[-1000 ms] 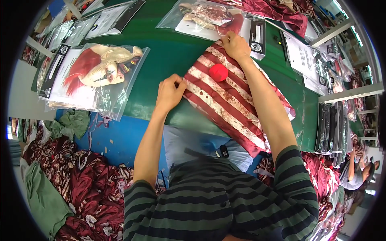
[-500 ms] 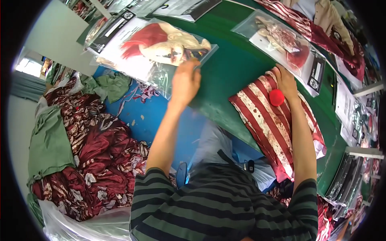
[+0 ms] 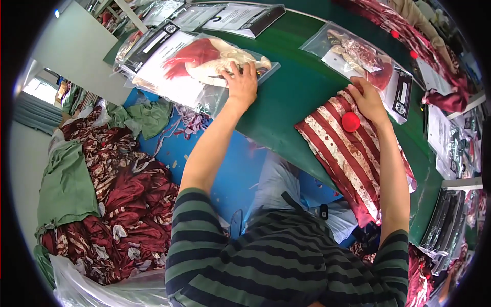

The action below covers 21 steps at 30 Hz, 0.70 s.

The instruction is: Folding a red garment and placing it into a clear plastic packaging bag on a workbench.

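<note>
My left hand (image 3: 242, 85) lies with fingers spread on a clear plastic bag (image 3: 169, 84). Inside it is a pale mask (image 3: 225, 59) with red hair, beside a printed card. On the right, a folded garment (image 3: 335, 135) with dark red and blotched cream stripes lies at the near edge of the green table (image 3: 281, 97). A red pompom (image 3: 351, 122) sits on it. My right hand (image 3: 368, 102) is closed at the garment's far edge, its thumb and fingers bent around the cloth. Part of the garment is hidden under my right forearm.
Another bagged mask (image 3: 363, 56) lies beyond my right hand. Flat packages (image 3: 243, 19) line the far left of the table. Dark packages (image 3: 445, 220) are stacked at the right. A large heap of red garments (image 3: 128, 204) covers the floor at left. Across the table is another person's sleeve (image 3: 409, 18).
My left hand has moved slightly up from the bag's near edge onto the mask, its fingers now spread. My right hand stays at the striped garment's far edge. Across the table, the red cloth has shifted.
</note>
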Available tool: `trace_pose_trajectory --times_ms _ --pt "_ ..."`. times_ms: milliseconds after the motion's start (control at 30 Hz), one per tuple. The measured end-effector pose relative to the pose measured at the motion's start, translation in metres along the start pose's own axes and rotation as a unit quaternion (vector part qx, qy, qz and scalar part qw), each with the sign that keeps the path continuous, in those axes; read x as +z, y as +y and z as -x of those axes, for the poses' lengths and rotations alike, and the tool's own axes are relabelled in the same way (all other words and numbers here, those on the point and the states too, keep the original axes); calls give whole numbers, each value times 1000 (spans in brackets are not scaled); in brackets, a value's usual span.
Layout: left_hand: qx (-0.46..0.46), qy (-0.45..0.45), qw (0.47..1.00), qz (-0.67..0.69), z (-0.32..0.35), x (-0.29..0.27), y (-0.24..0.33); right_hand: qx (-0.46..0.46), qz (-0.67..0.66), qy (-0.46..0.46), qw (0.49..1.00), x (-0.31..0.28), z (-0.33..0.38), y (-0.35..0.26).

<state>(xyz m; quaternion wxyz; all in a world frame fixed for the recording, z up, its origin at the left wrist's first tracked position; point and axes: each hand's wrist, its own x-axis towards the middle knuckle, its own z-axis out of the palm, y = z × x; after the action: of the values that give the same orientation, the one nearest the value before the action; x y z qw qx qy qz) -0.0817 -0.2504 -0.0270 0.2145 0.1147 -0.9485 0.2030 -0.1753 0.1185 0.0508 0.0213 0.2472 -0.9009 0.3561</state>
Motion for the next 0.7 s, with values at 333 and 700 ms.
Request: trace_pose_trajectory --times_ms 333,700 --pt "122 42 979 156 -126 -128 -83 92 -417 -131 895 -20 53 -63" --pt "490 89 628 598 -127 -293 51 -202 -751 -22 629 -170 173 -23"
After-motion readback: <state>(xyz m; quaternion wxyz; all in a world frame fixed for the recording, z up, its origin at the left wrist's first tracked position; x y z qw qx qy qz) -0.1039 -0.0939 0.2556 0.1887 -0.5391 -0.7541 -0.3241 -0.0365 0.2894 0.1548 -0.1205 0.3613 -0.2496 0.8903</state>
